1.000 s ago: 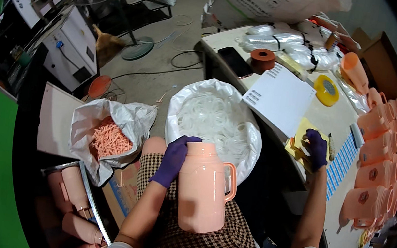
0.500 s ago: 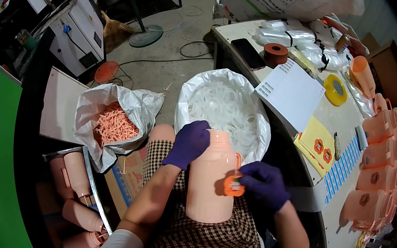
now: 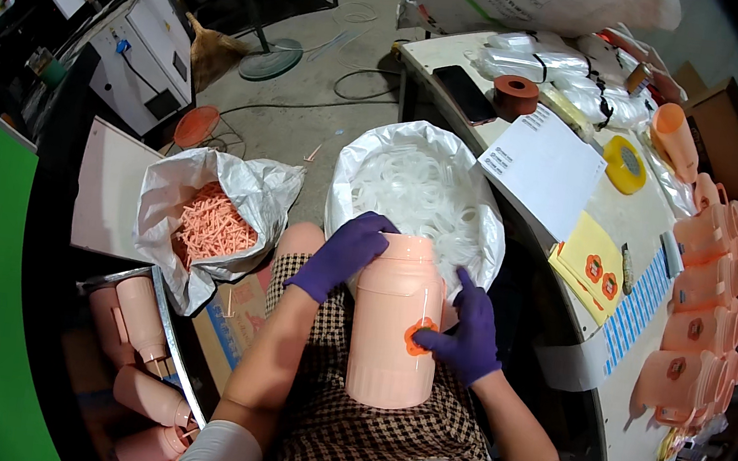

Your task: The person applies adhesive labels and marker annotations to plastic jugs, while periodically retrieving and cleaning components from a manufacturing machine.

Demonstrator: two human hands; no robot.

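Observation:
A glossy peach plastic jug (image 3: 388, 362) stands upright over my lap, with its handle mostly hidden by my right hand. My left hand (image 3: 349, 254), in a purple glove, is closed on the jug's rim at the upper left. An orange flower-shaped sticker (image 3: 412, 341) lies against the right part of the jug's front. My right hand (image 3: 469, 335), also gloved in purple, presses that sticker with the thumb. Its index finger is stretched upward, apart from the thumb, beside the jug.
Ahead is a white sack (image 3: 350, 159) of clear rings; to its left, another sack (image 3: 277, 187) holds peach strips. Peach jugs (image 3: 143, 309) lie in a box at lower left. The right-hand table (image 3: 648, 357) bears yellow sticker sheets (image 3: 583, 275), tape (image 3: 623, 165) and several peach containers (image 3: 697, 335).
My right hand has brought the orange sticker left onto the jug's front, its thumb now pressing there. The pinch has opened. My left hand stays at the rim.

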